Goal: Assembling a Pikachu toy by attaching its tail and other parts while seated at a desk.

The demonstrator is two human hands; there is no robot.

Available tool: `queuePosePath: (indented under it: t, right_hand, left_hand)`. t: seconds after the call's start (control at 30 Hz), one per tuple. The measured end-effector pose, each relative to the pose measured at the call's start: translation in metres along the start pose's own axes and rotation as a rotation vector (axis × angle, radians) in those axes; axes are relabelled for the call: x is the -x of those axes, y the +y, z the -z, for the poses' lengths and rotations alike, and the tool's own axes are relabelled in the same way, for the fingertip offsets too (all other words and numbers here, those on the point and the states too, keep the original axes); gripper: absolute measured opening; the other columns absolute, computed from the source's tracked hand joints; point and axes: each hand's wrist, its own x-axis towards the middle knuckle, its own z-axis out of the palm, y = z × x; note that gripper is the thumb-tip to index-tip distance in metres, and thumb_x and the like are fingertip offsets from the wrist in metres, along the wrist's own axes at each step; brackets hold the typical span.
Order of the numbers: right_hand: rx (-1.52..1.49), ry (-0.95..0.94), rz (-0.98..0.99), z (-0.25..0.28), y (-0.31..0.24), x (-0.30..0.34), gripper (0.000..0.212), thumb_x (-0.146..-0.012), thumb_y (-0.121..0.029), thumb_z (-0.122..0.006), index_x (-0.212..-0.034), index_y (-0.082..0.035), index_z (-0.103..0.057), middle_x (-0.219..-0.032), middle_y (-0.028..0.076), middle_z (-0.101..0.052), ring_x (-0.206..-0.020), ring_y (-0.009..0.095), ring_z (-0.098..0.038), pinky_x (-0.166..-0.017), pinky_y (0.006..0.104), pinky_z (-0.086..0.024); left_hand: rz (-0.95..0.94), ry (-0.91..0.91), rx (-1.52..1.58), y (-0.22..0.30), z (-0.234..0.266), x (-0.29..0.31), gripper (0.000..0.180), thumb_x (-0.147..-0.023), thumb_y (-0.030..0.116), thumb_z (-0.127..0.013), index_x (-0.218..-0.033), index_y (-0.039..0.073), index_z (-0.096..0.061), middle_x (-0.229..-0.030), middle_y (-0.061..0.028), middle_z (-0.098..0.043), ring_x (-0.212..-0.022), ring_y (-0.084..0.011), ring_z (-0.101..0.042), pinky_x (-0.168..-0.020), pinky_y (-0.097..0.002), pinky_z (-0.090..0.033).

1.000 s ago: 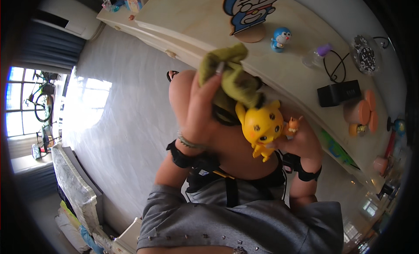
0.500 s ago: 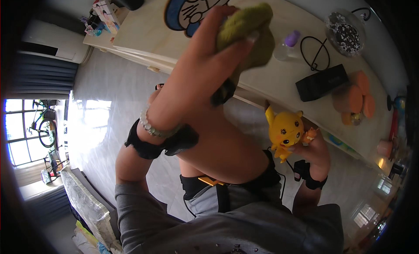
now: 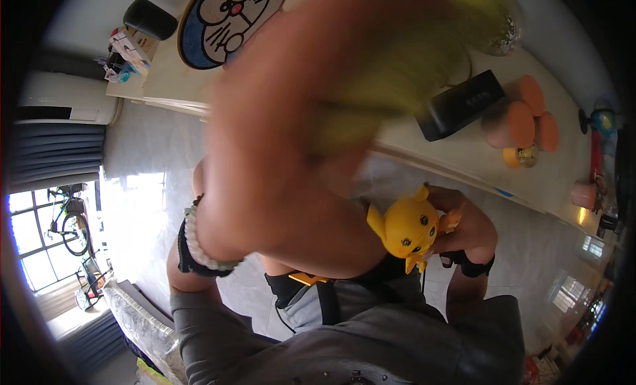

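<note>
Raised close to the camera and smeared by motion, my left hand (image 3: 285, 107) grips a green cloth (image 3: 404, 74) that hangs over the white counter. A pale bead bracelet and a black strap circle that wrist. Lower down on the right, my right hand (image 3: 474, 229) has its fingers wrapped round a yellow toy figure (image 3: 407, 229) with long ears and dark eyes. A small orange figure (image 3: 451, 219) is beside the toy's head, at the fingers. The cloth and the toy are apart from each other.
On the white counter (image 3: 437, 156) are a black box (image 3: 460, 105), several orange cylinders (image 3: 513, 125), and a round blue-and-white cartoon-face piece (image 3: 199, 41). A black cylinder (image 3: 150, 19) stands at the far left. A bicycle (image 3: 71, 226) shows by the window.
My left hand has swept the green cloth up and right, nearer the camera, now covering the purple-topped bottle. The yellow toy has shifted left and slightly down and tilted in my right hand.
</note>
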Motion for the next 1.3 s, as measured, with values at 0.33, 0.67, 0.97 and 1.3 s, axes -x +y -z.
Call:
queuePosePath:
  t: [0.33,0.67,0.97,1.3]
  right_hand:
    - [0.419,0.013,0.056,-0.008,-0.011,0.001,0.055,-0.050,-0.019,-0.078,-0.097,-0.001,-0.056,-0.091,0.008,-0.053,-0.081,0.024,-0.051,-0.074,0.0309,-0.040]
    - [0.417,0.028,0.027,-0.005,-0.004,0.006,0.057,-0.050,-0.019,-0.078,-0.099,0.000,-0.055,-0.094,0.010,-0.052,-0.083,0.025,-0.051,-0.075,0.0317,-0.040]
    - [0.282,0.042,-0.059,-0.017,-0.003,-0.002,0.052,-0.052,-0.017,-0.076,-0.097,0.000,-0.055,-0.097,0.011,-0.053,-0.085,0.025,-0.052,-0.076,0.0300,-0.040]
    - [0.214,0.254,-0.021,-0.019,-0.011,0.002,0.059,-0.050,-0.012,-0.077,-0.101,0.001,-0.051,-0.092,0.008,-0.058,-0.081,0.015,-0.057,-0.072,0.0255,-0.045]
  left_hand:
    - [-0.146,-0.288,-0.250,-0.026,-0.069,-0.010,0.030,-0.064,0.004,-0.054,-0.094,0.008,-0.053,-0.076,-0.0083,-0.051,-0.074,-0.0233,-0.056,-0.060,-0.0319,-0.047]
    - [-0.195,-0.643,-0.521,-0.035,-0.069,0.017,0.045,-0.063,0.013,-0.064,-0.107,0.015,-0.053,-0.123,-0.0112,-0.035,-0.115,-0.0283,-0.035,-0.091,-0.0363,-0.036]
    - [-0.094,-0.626,-0.504,-0.034,-0.047,0.030,0.054,-0.062,0.014,-0.066,-0.113,0.014,-0.048,-0.126,-0.0167,-0.032,-0.111,-0.0307,-0.039,-0.090,-0.0372,-0.037]
    - [0.202,-0.468,-0.579,0.023,0.085,0.044,0.018,-0.065,-0.004,-0.058,-0.083,-0.001,-0.058,-0.089,-0.0097,-0.059,-0.084,-0.0188,-0.058,-0.074,-0.0274,-0.047]
